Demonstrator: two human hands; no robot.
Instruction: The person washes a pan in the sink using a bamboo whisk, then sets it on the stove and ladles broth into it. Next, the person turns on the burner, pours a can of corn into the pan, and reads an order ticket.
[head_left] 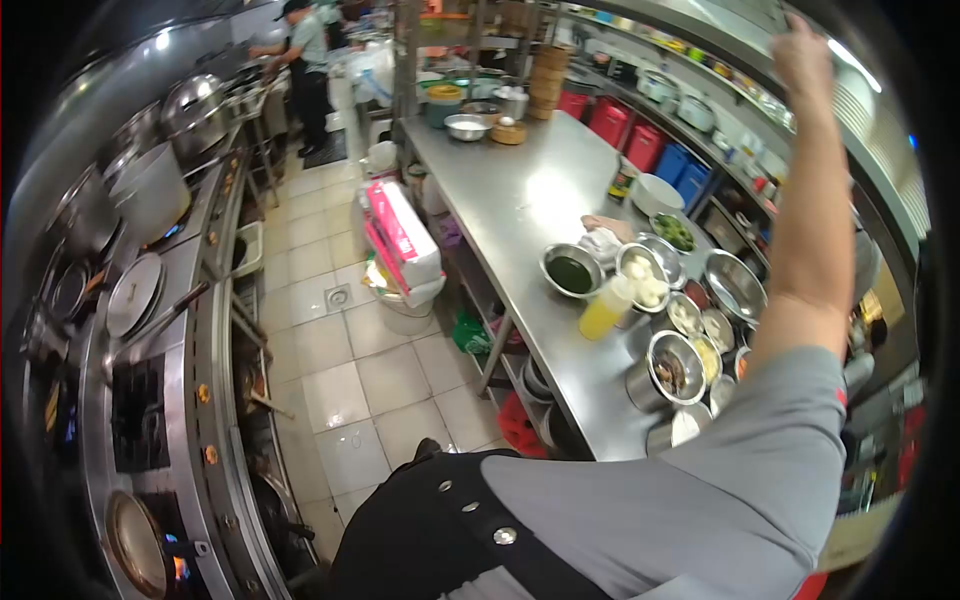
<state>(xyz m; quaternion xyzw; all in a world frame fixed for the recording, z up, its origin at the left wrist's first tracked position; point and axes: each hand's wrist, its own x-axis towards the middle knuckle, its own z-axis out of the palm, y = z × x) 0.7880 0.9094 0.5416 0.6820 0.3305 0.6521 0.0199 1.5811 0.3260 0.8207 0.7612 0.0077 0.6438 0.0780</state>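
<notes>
My right arm, in a grey short sleeve, stretches up to the upper right. My right hand (pixel 803 58) is raised at the edge of a metal overhead shelf (pixel 715 22). What its fingers do there is too dark and small to make out. Stacked white dishes (pixel 853 105) stand just right of the hand and forearm. My left hand is out of view. Below the arm, the steel counter (pixel 500 190) bears a bowl of dark green liquid (pixel 572 272), a squeeze bottle of yellow liquid (pixel 606 308), a bowl of white pieces (pixel 643 278) and a bowl of green vegetables (pixel 673 232).
A stove line (pixel 150 350) runs along the left, with a frying pan (pixel 137 545) over a lit burner and large pots (pixel 150 190) further back. A bucket (pixel 405 312) under a pink-and-white package (pixel 398 235) stands in the tiled aisle. Another person (pixel 308 70) stands at the far end.
</notes>
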